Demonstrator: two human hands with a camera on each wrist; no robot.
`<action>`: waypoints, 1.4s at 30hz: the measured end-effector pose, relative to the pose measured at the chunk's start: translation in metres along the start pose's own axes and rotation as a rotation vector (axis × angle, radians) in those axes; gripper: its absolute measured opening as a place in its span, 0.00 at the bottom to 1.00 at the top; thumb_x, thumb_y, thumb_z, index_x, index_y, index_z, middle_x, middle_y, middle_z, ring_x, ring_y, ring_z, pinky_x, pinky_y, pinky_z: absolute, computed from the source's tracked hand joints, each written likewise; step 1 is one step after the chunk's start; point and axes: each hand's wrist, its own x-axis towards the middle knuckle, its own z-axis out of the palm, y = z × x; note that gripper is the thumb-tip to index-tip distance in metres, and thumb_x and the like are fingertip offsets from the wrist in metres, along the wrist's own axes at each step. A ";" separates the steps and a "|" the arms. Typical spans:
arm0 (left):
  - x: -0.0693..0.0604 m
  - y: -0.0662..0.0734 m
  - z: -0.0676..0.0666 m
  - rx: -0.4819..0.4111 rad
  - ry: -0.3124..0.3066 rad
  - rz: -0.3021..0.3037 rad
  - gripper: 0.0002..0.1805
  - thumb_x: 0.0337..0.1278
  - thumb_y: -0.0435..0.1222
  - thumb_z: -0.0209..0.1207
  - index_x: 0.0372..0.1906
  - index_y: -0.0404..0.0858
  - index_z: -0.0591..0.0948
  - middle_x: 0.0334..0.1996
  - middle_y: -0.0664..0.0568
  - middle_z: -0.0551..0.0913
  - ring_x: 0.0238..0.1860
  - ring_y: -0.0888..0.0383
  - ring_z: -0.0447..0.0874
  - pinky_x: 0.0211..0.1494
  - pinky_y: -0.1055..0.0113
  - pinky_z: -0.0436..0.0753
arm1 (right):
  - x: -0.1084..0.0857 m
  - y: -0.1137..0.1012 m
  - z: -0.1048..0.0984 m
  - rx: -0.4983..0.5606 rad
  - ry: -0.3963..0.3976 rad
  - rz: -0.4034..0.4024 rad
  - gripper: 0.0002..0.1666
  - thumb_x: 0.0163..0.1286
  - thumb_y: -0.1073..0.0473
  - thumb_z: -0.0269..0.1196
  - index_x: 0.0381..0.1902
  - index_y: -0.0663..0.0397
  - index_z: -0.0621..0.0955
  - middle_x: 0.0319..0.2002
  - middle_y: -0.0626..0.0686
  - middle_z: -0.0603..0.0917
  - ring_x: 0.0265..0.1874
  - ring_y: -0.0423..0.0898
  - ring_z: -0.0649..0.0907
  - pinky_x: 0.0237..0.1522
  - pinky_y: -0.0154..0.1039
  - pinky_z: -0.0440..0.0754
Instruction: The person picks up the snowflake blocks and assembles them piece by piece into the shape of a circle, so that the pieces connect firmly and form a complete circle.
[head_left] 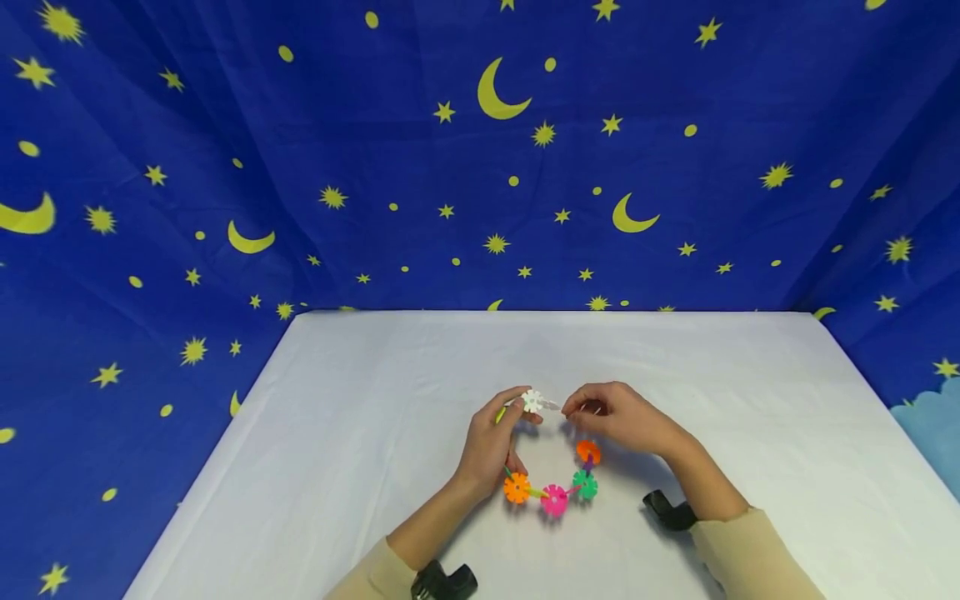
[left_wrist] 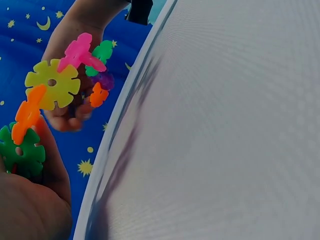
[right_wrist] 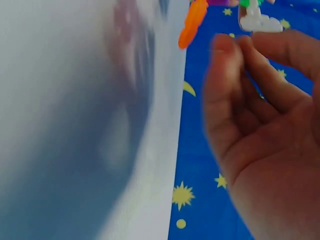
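Observation:
A curved chain of slotted plastic snowflake discs hangs from my left hand [head_left: 486,443], its thumb and fingers pinching the chain near a white disc [head_left: 532,401]. A second whitish disc joins that one and points right. Below, the chain runs through an orange disc [head_left: 517,488], a yellow disc [left_wrist: 52,84], a pink disc [head_left: 554,500], a green disc [head_left: 585,484] and a purple disc [left_wrist: 103,80] to an orange end disc [head_left: 588,452]. Another green disc [left_wrist: 22,152] sits by the left palm. My right hand [head_left: 626,417] hovers beside the whitish end, fingers bent, nothing visible between them.
A white-covered table [head_left: 375,358] lies under both hands. Behind and beside it hangs a blue cloth [head_left: 420,150] with yellow moons and stars. Black devices [head_left: 670,510] are on both wrists, close to the tabletop.

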 end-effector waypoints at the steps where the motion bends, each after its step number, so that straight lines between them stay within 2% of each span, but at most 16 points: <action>1: -0.001 0.004 0.001 -0.002 -0.003 -0.001 0.19 0.74 0.42 0.47 0.64 0.44 0.74 0.44 0.27 0.79 0.04 0.59 0.66 0.13 0.56 0.79 | -0.001 0.002 -0.001 -0.003 -0.029 0.013 0.09 0.70 0.61 0.59 0.44 0.58 0.83 0.38 0.53 0.84 0.32 0.52 0.82 0.33 0.38 0.80; 5: -0.008 0.018 0.003 -0.004 -0.003 -0.002 0.18 0.74 0.40 0.47 0.63 0.42 0.74 0.44 0.25 0.78 0.04 0.61 0.66 0.13 0.59 0.79 | -0.002 0.008 -0.004 -0.007 -0.122 0.053 0.10 0.71 0.63 0.57 0.45 0.57 0.83 0.40 0.52 0.84 0.33 0.50 0.81 0.35 0.39 0.80; 7: -0.009 0.021 0.004 -0.010 0.000 -0.002 0.18 0.74 0.40 0.47 0.62 0.42 0.74 0.44 0.24 0.78 0.05 0.61 0.66 0.14 0.60 0.79 | -0.003 0.010 -0.006 0.001 -0.156 0.076 0.11 0.71 0.62 0.57 0.46 0.56 0.83 0.39 0.51 0.84 0.33 0.49 0.81 0.35 0.41 0.80; 13: 0.001 0.001 -0.002 -0.029 0.004 0.003 0.18 0.74 0.41 0.48 0.63 0.44 0.74 0.44 0.26 0.79 0.04 0.60 0.65 0.13 0.57 0.79 | -0.007 0.014 -0.011 0.110 -0.285 0.174 0.14 0.73 0.61 0.54 0.49 0.60 0.82 0.32 0.54 0.83 0.29 0.52 0.82 0.31 0.46 0.84; 17: 0.005 -0.007 -0.003 -0.020 0.022 0.016 0.20 0.72 0.45 0.49 0.63 0.45 0.74 0.43 0.28 0.80 0.04 0.60 0.65 0.12 0.58 0.79 | -0.008 0.015 -0.012 0.183 -0.336 0.176 0.13 0.71 0.64 0.55 0.50 0.60 0.81 0.31 0.58 0.84 0.27 0.53 0.83 0.31 0.47 0.84; 23: 0.005 -0.009 -0.003 0.020 0.037 0.040 0.25 0.69 0.50 0.52 0.63 0.40 0.74 0.40 0.30 0.81 0.03 0.61 0.65 0.10 0.65 0.75 | -0.008 0.013 -0.014 0.206 -0.268 0.115 0.14 0.68 0.69 0.55 0.48 0.62 0.82 0.30 0.60 0.84 0.26 0.52 0.83 0.32 0.48 0.83; 29: 0.004 -0.009 -0.003 0.033 0.031 0.034 0.25 0.69 0.50 0.51 0.62 0.40 0.75 0.39 0.29 0.81 0.03 0.60 0.65 0.10 0.64 0.74 | -0.007 0.009 -0.017 0.240 -0.191 0.100 0.14 0.69 0.66 0.57 0.50 0.65 0.81 0.31 0.65 0.83 0.26 0.53 0.81 0.33 0.52 0.82; 33: -0.004 0.007 0.001 0.025 0.023 0.016 0.20 0.72 0.45 0.50 0.61 0.41 0.76 0.40 0.27 0.81 0.04 0.61 0.64 0.10 0.68 0.73 | -0.005 0.008 -0.016 0.279 -0.146 0.104 0.12 0.70 0.64 0.58 0.48 0.61 0.81 0.33 0.65 0.83 0.26 0.53 0.81 0.34 0.56 0.81; 36: -0.010 0.021 0.004 0.030 0.013 0.001 0.17 0.73 0.41 0.49 0.60 0.42 0.77 0.41 0.26 0.80 0.05 0.61 0.64 0.11 0.69 0.73 | -0.004 0.006 -0.014 0.322 -0.120 0.104 0.11 0.69 0.63 0.60 0.47 0.62 0.79 0.34 0.65 0.82 0.26 0.54 0.81 0.33 0.57 0.81; 39: -0.009 0.019 0.004 0.038 0.010 -0.012 0.17 0.73 0.41 0.48 0.60 0.43 0.77 0.41 0.27 0.80 0.05 0.61 0.63 0.11 0.70 0.72 | -0.003 0.004 -0.012 0.355 -0.099 0.105 0.12 0.68 0.63 0.61 0.46 0.65 0.77 0.34 0.66 0.81 0.26 0.55 0.80 0.33 0.56 0.81; 42: -0.004 0.009 0.002 0.035 0.010 -0.028 0.17 0.73 0.41 0.48 0.60 0.45 0.77 0.41 0.27 0.80 0.05 0.61 0.63 0.10 0.70 0.72 | -0.003 0.002 -0.011 0.349 -0.080 0.110 0.13 0.68 0.62 0.62 0.45 0.66 0.77 0.34 0.64 0.82 0.26 0.55 0.80 0.33 0.55 0.81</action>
